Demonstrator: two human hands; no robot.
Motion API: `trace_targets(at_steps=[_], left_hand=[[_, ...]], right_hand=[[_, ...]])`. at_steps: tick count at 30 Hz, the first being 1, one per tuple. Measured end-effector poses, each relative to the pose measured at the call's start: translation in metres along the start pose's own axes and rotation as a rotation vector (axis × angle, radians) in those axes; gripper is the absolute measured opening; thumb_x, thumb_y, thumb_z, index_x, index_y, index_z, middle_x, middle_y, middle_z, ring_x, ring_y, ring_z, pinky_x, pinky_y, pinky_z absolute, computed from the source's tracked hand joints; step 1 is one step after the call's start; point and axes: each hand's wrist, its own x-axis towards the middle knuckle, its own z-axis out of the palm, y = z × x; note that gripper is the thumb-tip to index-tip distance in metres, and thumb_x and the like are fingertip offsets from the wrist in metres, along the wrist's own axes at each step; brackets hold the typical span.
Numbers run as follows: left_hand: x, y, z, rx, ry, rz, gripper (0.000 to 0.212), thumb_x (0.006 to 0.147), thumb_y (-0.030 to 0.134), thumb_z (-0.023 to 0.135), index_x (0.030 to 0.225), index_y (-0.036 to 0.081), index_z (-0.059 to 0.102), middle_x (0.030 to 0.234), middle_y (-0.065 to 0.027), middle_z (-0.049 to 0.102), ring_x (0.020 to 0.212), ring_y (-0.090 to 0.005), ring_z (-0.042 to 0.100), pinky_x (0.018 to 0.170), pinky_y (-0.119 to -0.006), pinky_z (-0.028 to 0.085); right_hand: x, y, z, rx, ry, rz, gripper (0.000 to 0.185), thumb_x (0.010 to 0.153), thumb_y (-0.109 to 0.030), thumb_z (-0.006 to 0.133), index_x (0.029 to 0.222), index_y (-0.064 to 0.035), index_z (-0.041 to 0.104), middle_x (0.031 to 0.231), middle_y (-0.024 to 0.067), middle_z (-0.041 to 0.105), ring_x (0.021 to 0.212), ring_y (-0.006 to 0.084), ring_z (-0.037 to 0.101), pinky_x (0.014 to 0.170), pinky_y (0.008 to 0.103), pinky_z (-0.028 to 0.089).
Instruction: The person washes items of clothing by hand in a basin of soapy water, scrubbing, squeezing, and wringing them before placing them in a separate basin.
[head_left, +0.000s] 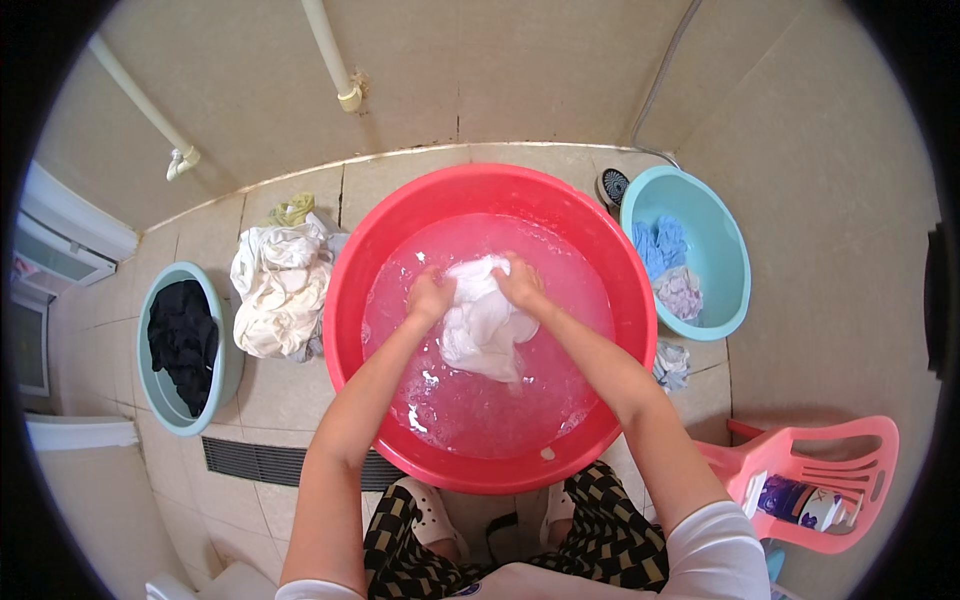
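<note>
A large red plastic basin (491, 480) stands on the tiles before me, holding cloudy, sudsy water (480, 424). In its middle a wet white cloth garment (484, 330) lies bunched, partly in the water. My left hand (431, 294) grips its upper left edge, fingers partly hidden by the fabric. On the upper right, my right hand (519, 281) holds the same garment between thumb and fingers. The garment's exact kind cannot be made out.
Left of the basin lie a heap of white clothes (281, 289) and a light blue tub (169, 420) with black clothing (184, 337). At right are a turquoise tub (724, 262), a shower head (613, 185) and a pink plastic chair (862, 435) bearing a bottle (799, 502). A floor drain grate (259, 459) runs nearby.
</note>
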Motion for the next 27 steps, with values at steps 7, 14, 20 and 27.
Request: trace_targets(at_steps=[7,14,20,27], left_hand=[[-0.001,0.016,0.02,-1.235,-0.439,-0.274,0.046,0.091,0.041,0.043,0.121,0.006,0.049,0.116,-0.0097,0.055,0.103,-0.0217,0.055,0.089,-0.04,0.043],[-0.018,0.016,0.019,-1.344,-0.49,-0.286,0.046,0.093,0.043,0.037,0.12,0.008,0.049,0.115,-0.0096,0.056,0.102,-0.0223,0.056,0.089,-0.039,0.043],[-0.029,0.032,0.047,-1.347,-0.439,-0.309,0.048,0.094,0.044,0.031,0.12,0.009,0.05,0.115,-0.0096,0.057,0.101,-0.0229,0.056,0.09,-0.039,0.043],[-0.015,0.015,0.043,-1.145,-0.292,-0.191,0.048,0.092,0.045,0.032,0.12,0.01,0.051,0.114,-0.0094,0.058,0.101,-0.0266,0.056,0.091,-0.042,0.042]], right_hand=[[-0.054,-0.091,0.005,0.29,0.225,-0.133,0.028,0.075,-0.033,0.064,0.085,-0.0069,0.063,0.082,0.0146,0.062,0.076,0.0322,0.06,0.066,0.0426,0.046],[-0.07,-0.118,0.011,0.264,0.509,-0.667,0.021,0.072,-0.029,0.066,0.07,-0.0081,0.064,0.064,0.0079,0.054,0.058,0.0277,0.054,0.056,0.0387,0.044],[-0.014,-0.056,-0.009,0.017,0.477,-0.206,0.026,0.075,-0.03,0.059,0.066,-0.0052,0.063,0.071,0.0123,0.06,0.062,0.0311,0.06,0.056,0.0428,0.047],[-0.041,-0.083,0.009,0.272,0.398,-0.113,0.024,0.072,-0.027,0.059,0.067,-0.0041,0.064,0.069,0.0137,0.062,0.059,0.033,0.06,0.057,0.0421,0.049]])
